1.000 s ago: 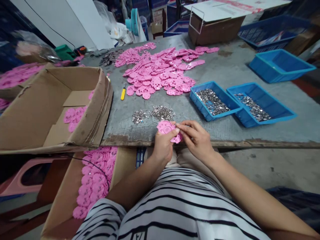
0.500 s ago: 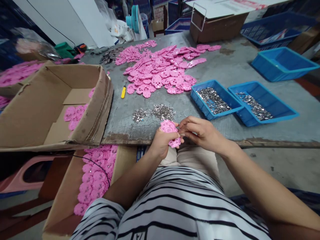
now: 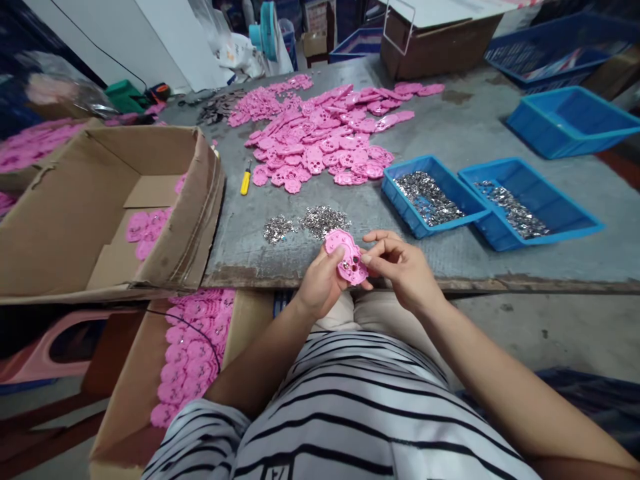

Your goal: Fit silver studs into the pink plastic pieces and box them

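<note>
My left hand [image 3: 317, 287] grips a pink plastic plate [image 3: 339, 240] with holes and raised dots, its thumb lying across the face. At the plate's right edge my right hand [image 3: 407, 268] is pinched, thumb and forefinger touching the pink plastic near a dark hole; anything small between the fingertips is hidden. A bright metal bit seems to sit in the plate near the thumb. Just beyond the plate lie a larger heap of small shiny metal pieces [image 3: 324, 220] and a smaller metal heap [image 3: 279, 229] on the table.
A pile of pink plates [image 3: 320, 137] covers the table's middle, with a yellow-handled screwdriver [image 3: 245, 181] left of it. Two blue trays [image 3: 425, 230] [image 3: 540, 243] hold metal pieces. Another blue tray [image 3: 560, 143] stands farther right. Cardboard boxes [image 3: 200, 207] [image 3: 253, 333] hold pink plates at left.
The pink plate has been turned and raised slightly in my left hand, showing its holes. My right hand's fingertips have come onto its right edge.
</note>
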